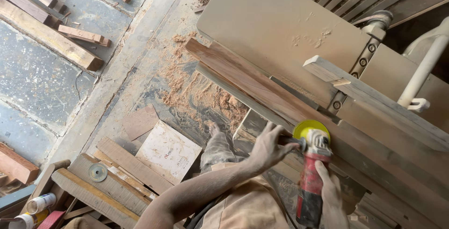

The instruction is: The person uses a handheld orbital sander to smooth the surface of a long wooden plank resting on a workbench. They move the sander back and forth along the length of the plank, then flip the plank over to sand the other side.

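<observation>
the grinder [312, 173] sits at the near right of the scene, its yellow-green disc [310, 129] laid against the long reddish plank [262, 91] that runs from far left to near right across the edge of the dusty machine table [276, 28]. i hold the tool with both hands so the disc meets the wood flat and the body does not twist. my right hand [329, 196] is wrapped shut around the red body from below, nearest to me, taking the weight. my left hand [269, 147] is closed on the side handle [290, 141] just left of the disc, fingers curled, steering the head. the disc therefore lies just beyond both grips, between my left hand and the plank's upper face, touching the wood as far as i can tell.

the plank rests propped on the table edge with a pale batten [374, 98] lying across to its right, both raised off the floor so the face is within reach. sawdust [196, 93] is heaped on the concrete floor left of the plank. further left and nearer lie a pale square board [168, 152], stacked offcuts with a loose grey disc [97, 172] on them, and two cans [35, 210] at the near left corner. long timbers [51, 37] lie at the far left. my dusty trouser leg [217, 149] shows below the plank.
</observation>
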